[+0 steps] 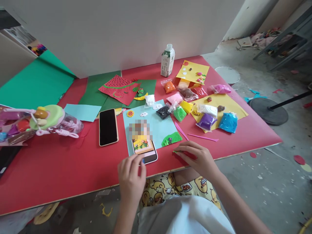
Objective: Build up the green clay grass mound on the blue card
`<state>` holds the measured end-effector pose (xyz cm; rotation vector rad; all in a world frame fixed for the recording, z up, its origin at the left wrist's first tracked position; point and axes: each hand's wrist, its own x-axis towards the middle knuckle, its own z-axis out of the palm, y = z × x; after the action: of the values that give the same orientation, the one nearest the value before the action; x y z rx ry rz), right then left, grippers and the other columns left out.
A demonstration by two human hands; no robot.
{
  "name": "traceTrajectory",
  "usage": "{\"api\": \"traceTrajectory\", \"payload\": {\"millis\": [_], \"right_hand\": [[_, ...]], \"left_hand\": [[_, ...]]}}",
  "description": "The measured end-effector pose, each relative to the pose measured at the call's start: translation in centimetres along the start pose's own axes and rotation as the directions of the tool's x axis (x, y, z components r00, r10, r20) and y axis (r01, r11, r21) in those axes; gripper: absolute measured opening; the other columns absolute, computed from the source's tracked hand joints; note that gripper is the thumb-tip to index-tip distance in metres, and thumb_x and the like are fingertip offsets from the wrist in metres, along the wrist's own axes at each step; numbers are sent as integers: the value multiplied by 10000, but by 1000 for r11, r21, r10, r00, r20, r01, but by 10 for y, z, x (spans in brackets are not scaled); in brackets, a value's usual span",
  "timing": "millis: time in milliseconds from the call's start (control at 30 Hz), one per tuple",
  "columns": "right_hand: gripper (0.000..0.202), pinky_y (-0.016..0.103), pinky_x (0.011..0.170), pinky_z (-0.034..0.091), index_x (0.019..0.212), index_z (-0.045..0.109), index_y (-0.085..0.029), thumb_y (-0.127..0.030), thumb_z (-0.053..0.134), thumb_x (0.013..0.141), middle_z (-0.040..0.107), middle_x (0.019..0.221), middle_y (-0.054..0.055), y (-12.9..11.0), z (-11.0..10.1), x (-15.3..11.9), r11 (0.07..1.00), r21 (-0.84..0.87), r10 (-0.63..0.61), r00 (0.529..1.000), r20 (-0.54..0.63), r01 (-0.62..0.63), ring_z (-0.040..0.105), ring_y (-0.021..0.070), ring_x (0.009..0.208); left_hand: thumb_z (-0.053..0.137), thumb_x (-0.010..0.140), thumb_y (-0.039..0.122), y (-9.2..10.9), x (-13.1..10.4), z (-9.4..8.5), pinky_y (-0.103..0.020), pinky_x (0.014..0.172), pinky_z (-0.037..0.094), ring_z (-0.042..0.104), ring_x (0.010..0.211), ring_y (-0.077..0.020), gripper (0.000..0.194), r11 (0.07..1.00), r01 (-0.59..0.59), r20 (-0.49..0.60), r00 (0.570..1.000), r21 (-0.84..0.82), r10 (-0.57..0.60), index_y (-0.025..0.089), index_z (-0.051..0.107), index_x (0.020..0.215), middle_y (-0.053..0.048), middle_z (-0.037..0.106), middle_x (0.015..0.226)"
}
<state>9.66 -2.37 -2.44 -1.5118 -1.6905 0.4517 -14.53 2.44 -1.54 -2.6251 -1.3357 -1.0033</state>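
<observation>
My left hand (131, 170) is at the lower edge of a lit phone (151, 158), closed on a small piece of blue clay (143, 160) at the fingertips. Low over the red table, my right hand (198, 159) pinches a tiny piece of green clay (175, 151). Beyond the hands lies a light blue sheet (158, 122) bearing a clay sunflower (130, 113), white clouds and a green clay mound (172, 139) with a small purple flower. The lit phone overlaps this sheet and shows a picture of flowers.
A dark phone (108, 127) lies to the left. Several bags of clay, among them purple (206, 122) and blue (227, 122), lie at the right. A carton bottle (167, 61) stands at the back. Pink strips (203, 137) lie near my right hand. The red table's (80, 175) front edge is close.
</observation>
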Motion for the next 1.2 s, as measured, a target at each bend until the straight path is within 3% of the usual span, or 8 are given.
{"api": "traceTrajectory", "payload": {"millis": [100, 167, 267, 433, 600, 767, 1200], "right_hand": [[121, 283, 733, 582, 905, 699, -222, -180, 586, 901, 688, 914, 62, 0, 1, 0, 1000, 14, 19, 998, -53, -18, 690, 171, 811], [115, 285, 731, 584, 896, 691, -227, -177, 588, 896, 697, 894, 54, 1, 1, 1, 999, 27, 43, 995, -91, -40, 692, 173, 808], [100, 289, 730, 587, 895, 680, -234, -182, 595, 891, 713, 875, 44, 3, 1, -1, 996, 53, 78, 989, -127, -72, 695, 175, 805], [83, 305, 730, 589, 894, 673, -237, -189, 606, 882, 726, 872, 47, 6, 2, -3, 990, 111, 107, 981, -164, -89, 697, 179, 798], [82, 308, 723, 589, 861, 681, -238, -192, 614, 869, 726, 825, 43, 4, 1, 0, 972, 225, 99, 987, -128, -68, 700, 181, 779], [56, 297, 695, 583, 850, 678, -226, -219, 624, 863, 720, 797, 43, -1, -2, 3, 945, 321, 72, 997, -33, -57, 690, 172, 750], [90, 298, 681, 565, 840, 604, -209, -290, 628, 870, 692, 801, 55, 6, -2, -1, 870, 455, 161, 982, 102, -190, 660, 169, 733]], "left_hand": [[587, 863, 71, 31, 6, 14, -320, 822, 391, 599, 867, -169, 171, 982, -122, 80, 988, -145, 134, 191, 612, 983, -17, 694, 895], [597, 865, 86, 47, 9, 25, -334, 827, 369, 607, 856, -168, 136, 974, -167, 131, 973, -154, 188, 198, 616, 939, 4, 707, 896], [625, 861, 128, 58, 14, 38, -368, 866, 341, 619, 931, -197, 121, 985, -147, 143, 977, -85, 158, 201, 630, 957, -7, 717, 954], [637, 864, 195, 53, 18, 41, -403, 897, 322, 605, 1009, -248, 179, 997, -54, 118, 991, -53, 60, 215, 640, 1042, -25, 713, 1036], [630, 877, 201, 51, 22, 36, -363, 872, 363, 624, 937, -209, 181, 990, -9, 39, 999, -142, 15, 214, 640, 1058, -30, 722, 961], [635, 873, 177, 57, 29, 38, -318, 834, 399, 633, 843, -155, 75, 955, -33, 20, 999, -293, 40, 222, 644, 932, 16, 725, 861], [619, 883, 167, 60, 27, 39, -318, 817, 385, 645, 821, -152, 56, 950, -109, 29, 992, -293, 123, 213, 640, 907, 19, 729, 835]]}}
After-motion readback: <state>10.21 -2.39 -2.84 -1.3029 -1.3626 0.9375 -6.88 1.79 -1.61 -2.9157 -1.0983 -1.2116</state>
